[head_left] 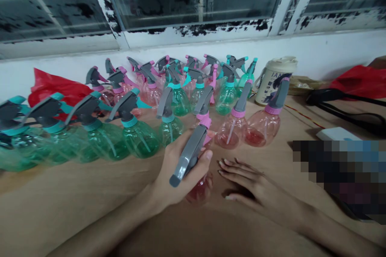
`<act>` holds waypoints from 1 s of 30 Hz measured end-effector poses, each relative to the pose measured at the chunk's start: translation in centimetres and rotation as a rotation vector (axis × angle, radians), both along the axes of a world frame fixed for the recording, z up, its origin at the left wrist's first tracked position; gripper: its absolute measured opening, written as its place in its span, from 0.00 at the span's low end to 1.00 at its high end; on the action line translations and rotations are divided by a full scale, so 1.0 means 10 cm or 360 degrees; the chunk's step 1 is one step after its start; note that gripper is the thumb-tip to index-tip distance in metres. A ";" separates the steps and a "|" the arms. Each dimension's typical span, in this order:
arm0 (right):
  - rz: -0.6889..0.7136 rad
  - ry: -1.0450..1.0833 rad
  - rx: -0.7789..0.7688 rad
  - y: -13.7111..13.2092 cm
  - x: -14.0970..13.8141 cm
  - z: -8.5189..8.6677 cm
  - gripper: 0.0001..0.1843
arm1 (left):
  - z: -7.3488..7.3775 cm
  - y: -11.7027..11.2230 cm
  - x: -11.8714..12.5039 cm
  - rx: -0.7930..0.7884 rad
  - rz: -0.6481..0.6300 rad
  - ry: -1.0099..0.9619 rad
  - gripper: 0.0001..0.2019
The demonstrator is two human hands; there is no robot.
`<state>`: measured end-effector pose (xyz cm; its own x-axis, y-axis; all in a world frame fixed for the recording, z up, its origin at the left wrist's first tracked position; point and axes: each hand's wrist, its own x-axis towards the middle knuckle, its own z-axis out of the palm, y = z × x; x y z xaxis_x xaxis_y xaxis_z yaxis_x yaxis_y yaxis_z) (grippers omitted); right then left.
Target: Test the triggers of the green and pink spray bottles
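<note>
Nearest the lens, the left hand (177, 172) is closed around the neck of a pink spray bottle (199, 190). It tips the bottle so that the grey trigger head (188, 154) slants toward the camera, a grip that probably steadies the top. The right hand (250, 186) lies flat and empty on the wooden table (75, 204) just beside the bottle, fingers spread. The bottle's round body is translucent pink, low against the table. Behind stand green bottles (138, 136) and more pink bottles (259, 126), seemingly grouped by colour.
</note>
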<state>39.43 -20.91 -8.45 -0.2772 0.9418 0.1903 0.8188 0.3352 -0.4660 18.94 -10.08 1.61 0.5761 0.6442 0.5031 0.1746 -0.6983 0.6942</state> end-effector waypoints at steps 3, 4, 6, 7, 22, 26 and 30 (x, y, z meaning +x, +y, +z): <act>0.0006 -0.0003 -0.0006 0.00 0.00 0.01 0.28 | 0.00 0.01 0.00 0.0039 -0.0070 -0.0022 0.02; 0.0011 -0.0009 -0.0005 0.00 0.00 0.02 0.28 | 0.01 0.01 0.00 0.0044 -0.0087 -0.0028 0.03; 0.0016 -0.0010 0.0005 0.00 0.00 0.03 0.28 | 0.01 0.01 0.00 0.0031 -0.0093 -0.0023 0.05; 0.0016 -0.0002 0.0011 -0.01 0.00 0.03 0.28 | 0.01 0.01 -0.01 0.0018 -0.0093 -0.0015 0.05; 0.0013 -0.0036 -0.0001 0.00 0.00 0.02 0.29 | 0.02 0.00 -0.01 0.0010 -0.0101 0.0004 0.08; 0.0020 -0.0021 0.0032 -0.01 0.00 0.02 0.28 | 0.03 0.00 -0.01 0.0041 -0.0062 0.0013 0.06; 0.0013 0.0013 0.0025 -0.01 0.00 0.03 0.28 | 0.04 0.01 -0.04 0.0034 -0.0078 0.0084 0.02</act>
